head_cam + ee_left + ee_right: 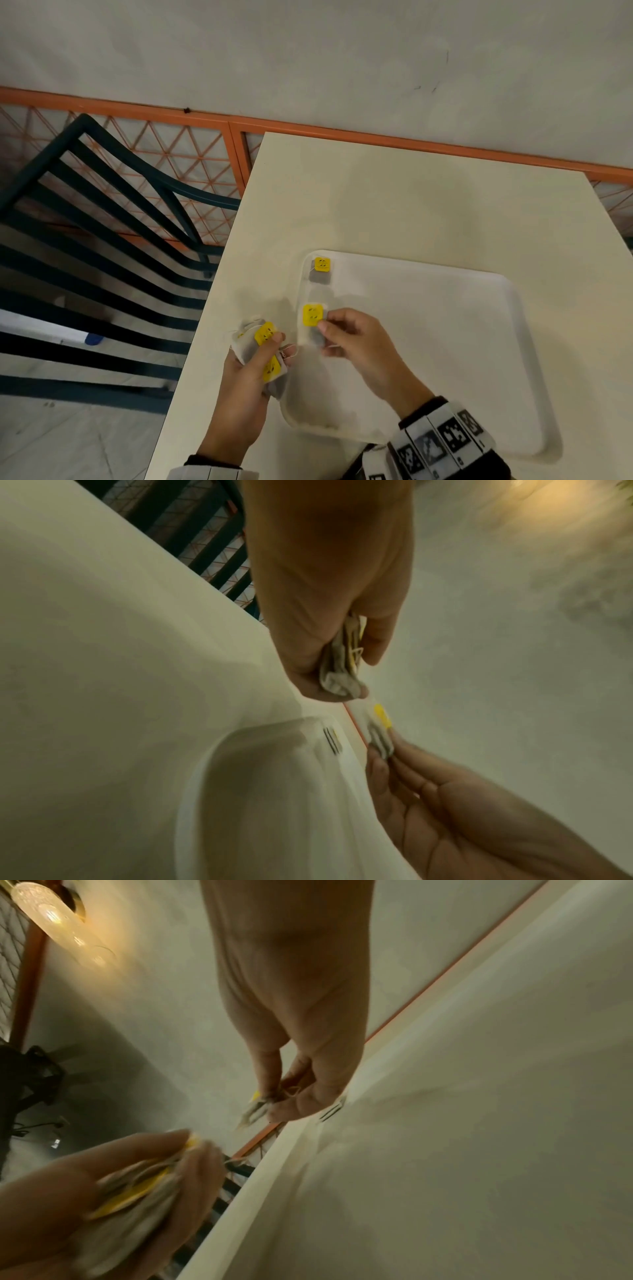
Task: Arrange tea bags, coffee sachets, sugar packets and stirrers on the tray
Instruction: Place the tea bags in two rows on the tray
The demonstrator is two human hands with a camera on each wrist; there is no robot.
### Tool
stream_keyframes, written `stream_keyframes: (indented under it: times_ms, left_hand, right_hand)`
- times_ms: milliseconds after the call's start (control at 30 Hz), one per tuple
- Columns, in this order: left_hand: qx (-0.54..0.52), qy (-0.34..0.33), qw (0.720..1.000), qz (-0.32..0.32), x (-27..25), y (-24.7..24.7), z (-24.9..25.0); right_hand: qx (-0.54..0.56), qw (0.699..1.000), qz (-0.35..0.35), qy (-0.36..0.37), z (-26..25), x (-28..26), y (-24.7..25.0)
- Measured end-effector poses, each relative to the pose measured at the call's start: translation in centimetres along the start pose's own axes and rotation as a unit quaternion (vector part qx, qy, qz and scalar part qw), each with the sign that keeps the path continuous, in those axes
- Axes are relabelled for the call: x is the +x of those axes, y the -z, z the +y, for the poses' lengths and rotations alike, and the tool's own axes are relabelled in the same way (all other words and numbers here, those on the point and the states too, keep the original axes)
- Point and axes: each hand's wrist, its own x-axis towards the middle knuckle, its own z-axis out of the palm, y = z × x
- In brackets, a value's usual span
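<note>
Head view: the right hand (356,337) pinches a single tea bag (314,323) (yellow tag uppermost) between thumb and fingertips over the left edge of the white tray (445,342), which lies on the cream tabletop (394,205). A second tea bag (321,271) lies flat in the tray's far left corner, well apart from the held one. The left hand (250,373), just beside the tray's left rim, is closed around a bundle of tea bags (265,353); a dark slatted chair (102,240) stands left of the tabletop.
</note>
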Motion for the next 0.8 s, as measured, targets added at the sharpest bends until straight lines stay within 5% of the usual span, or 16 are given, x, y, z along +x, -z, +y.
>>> stream_keyframes:
  times_ms: [233,800]
  left_hand:
    - [-0.028,0.024,0.999,0.024,0.2,1.0,0.1]
    - [-0.022,0.023,1.000,0.001,0.1,0.8,0.0]
  right_hand:
    - [-0.109,0.974,0.198,0.020,-1.3,6.2,3.5]
    - [-0.249,0.934,0.248,0.066,-1.1,10.6,3.5]
